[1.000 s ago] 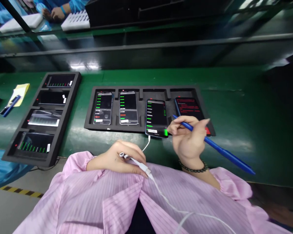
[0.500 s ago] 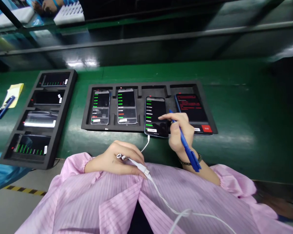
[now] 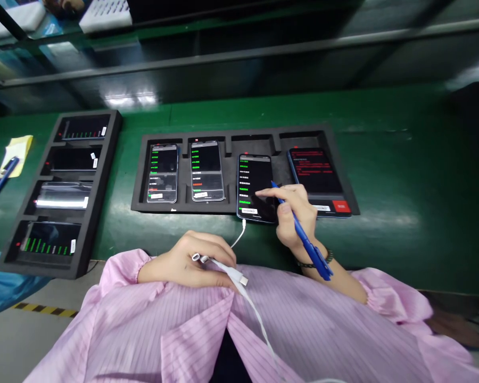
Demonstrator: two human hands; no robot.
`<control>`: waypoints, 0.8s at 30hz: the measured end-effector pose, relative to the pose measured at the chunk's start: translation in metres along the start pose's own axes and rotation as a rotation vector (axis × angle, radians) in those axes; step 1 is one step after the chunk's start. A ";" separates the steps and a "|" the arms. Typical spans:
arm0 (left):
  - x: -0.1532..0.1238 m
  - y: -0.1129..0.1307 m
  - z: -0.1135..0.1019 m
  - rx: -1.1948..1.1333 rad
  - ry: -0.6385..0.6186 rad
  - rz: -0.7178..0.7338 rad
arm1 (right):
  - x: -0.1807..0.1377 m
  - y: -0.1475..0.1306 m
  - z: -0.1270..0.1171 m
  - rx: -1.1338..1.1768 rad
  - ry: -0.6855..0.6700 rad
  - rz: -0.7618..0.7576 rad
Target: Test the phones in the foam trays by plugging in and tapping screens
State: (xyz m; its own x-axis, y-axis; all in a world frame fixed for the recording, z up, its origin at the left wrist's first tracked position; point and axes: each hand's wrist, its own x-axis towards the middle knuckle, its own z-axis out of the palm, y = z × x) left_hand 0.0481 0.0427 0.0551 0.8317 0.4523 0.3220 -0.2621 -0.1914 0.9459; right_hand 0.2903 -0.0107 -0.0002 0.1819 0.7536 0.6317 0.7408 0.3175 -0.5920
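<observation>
The smartphone (image 3: 255,183) I am working on lies in the third slot of a black foam tray (image 3: 231,137), a little left of the middle of the frame. Its dark screen shows rows of green text. Its lower end sticks out past the tray's near edge.

My right hand (image 3: 293,215) rests over the phone's lower right corner, and its forefinger touches the screen. The grip of this hand is closed around a blue pen (image 3: 305,242), which slants down and to the right, past a dark bead bracelet (image 3: 315,260) on my wrist.

A white cable (image 3: 239,239) is plugged into the bottom of the phone and runs down to my left hand (image 3: 183,260), at the lower centre of the frame. That grip is curled shut around the cable, with small metal-tipped plugs and a white connector sticking out of it.

The same tray holds three more phones: two (image 3: 162,173) (image 3: 206,170) to the left with green and red lines, and one (image 3: 317,178) to the right with red text.

A second foam tray (image 3: 102,175) at the left of the frame holds four phones lying sideways. Beyond it, at the far left, are a yellow notepad (image 3: 19,151) and another pen (image 3: 2,175). Everything sits on a green tabletop (image 3: 403,175). My pink striped sleeves fill the bottom of the frame.
</observation>
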 end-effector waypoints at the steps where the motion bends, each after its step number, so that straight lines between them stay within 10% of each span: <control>1: 0.000 0.000 0.000 0.005 0.003 -0.003 | 0.000 0.000 0.000 -0.003 0.002 0.014; 12: -0.003 -0.008 0.002 0.001 0.028 0.016 | -0.002 0.004 0.004 -0.145 0.016 0.150; 24: 0.002 -0.002 0.003 0.029 0.035 -0.008 | 0.000 0.006 0.005 0.306 0.232 0.312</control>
State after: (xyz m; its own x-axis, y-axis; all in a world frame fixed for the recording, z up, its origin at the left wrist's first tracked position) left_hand 0.0518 0.0414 0.0533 0.8160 0.4837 0.3165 -0.2411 -0.2128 0.9469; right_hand 0.2914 -0.0057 -0.0068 0.5296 0.7027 0.4751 0.4103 0.2780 -0.8686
